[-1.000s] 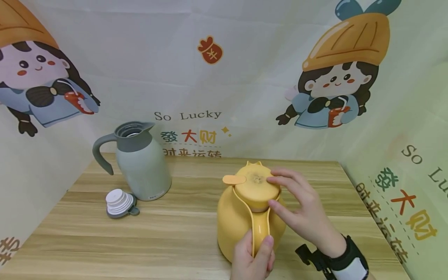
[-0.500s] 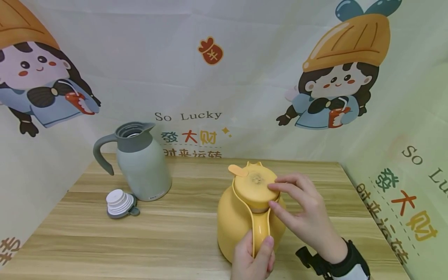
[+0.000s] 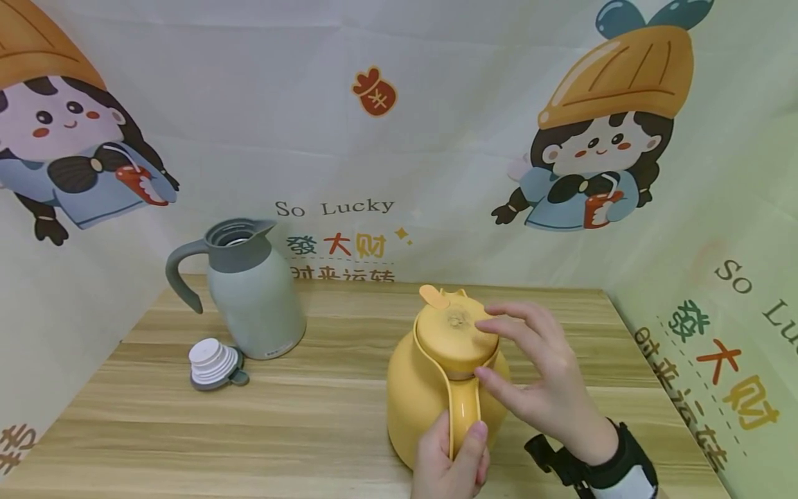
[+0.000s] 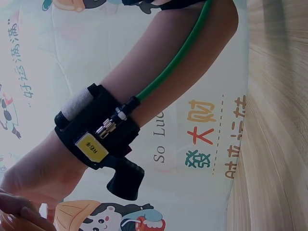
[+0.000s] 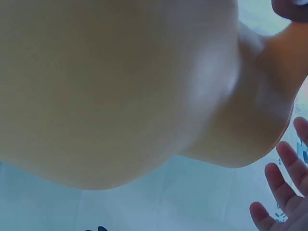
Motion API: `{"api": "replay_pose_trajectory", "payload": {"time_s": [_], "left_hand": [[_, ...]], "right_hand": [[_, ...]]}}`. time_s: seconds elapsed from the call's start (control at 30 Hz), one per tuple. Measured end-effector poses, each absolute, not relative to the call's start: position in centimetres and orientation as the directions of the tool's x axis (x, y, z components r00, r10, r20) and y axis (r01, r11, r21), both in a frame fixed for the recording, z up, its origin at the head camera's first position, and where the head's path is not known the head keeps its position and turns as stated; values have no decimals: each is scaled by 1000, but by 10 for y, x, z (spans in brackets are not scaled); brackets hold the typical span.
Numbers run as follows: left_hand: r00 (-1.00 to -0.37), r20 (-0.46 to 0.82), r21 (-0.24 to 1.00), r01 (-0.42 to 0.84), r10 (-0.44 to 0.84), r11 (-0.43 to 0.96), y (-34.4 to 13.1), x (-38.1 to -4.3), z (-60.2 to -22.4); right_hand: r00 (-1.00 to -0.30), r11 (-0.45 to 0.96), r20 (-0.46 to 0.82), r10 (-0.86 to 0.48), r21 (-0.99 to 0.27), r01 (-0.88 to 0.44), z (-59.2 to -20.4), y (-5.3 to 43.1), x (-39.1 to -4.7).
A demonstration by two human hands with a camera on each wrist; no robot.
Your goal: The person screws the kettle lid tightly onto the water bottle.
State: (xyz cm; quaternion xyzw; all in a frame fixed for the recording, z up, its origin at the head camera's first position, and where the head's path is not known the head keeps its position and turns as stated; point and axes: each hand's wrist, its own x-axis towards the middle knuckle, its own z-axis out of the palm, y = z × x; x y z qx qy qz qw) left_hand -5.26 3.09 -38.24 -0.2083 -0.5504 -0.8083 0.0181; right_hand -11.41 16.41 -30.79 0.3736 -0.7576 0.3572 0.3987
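A yellow insulated jug [image 3: 414, 395] stands upright on the wooden table, right of centre. My left hand [image 3: 450, 461] grips its handle [image 3: 464, 405] from below, thumb on the right side. On top sits the round yellow lid [image 3: 451, 339], whose orange tab [image 3: 433, 296] points to the back left. My right hand [image 3: 548, 374] holds the lid's right edge between thumb and fingertips, the other fingers spread. The jug's body [image 5: 110, 96] fills most of the right wrist view, with several fingers [image 5: 284, 190] at its lower right.
A grey-green insulated jug [image 3: 255, 298] without a lid stands back left, its mouth uncovered. Its white and grey stopper [image 3: 213, 362] lies upside down in front of it. A printed cloth [image 3: 436, 159] closes off the table's back and sides.
The yellow lid has turned clockwise: its tab swung from pointing left to the back left. My right thumb shifted slightly nearer me; my left hand has stayed on the handle.
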Motion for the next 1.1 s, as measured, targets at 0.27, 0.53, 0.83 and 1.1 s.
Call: {"api": "replay_pose_trajectory", "payload": {"time_s": [0.27, 0.53, 0.83, 1.1], "left_hand": [[-919, 341, 888, 246, 198, -388, 31, -52, -382], [-927, 317, 898, 226, 199, -379, 30, -51, -380], [-932, 297, 905, 204, 209, -374, 30, -50, -380], [-919, 328, 893, 226, 219, -389, 30, -52, -381]], "right_hand": [[-419, 412, 837, -353, -262, -872, -302, 169, -132], [-538, 369, 715, -447, -400, -839, -301, 173, -151], [-589, 306, 581, -561, -516, -800, -313, 174, -172], [-568, 288, 572, -592, -507, -812, -320, 173, -177]]}}
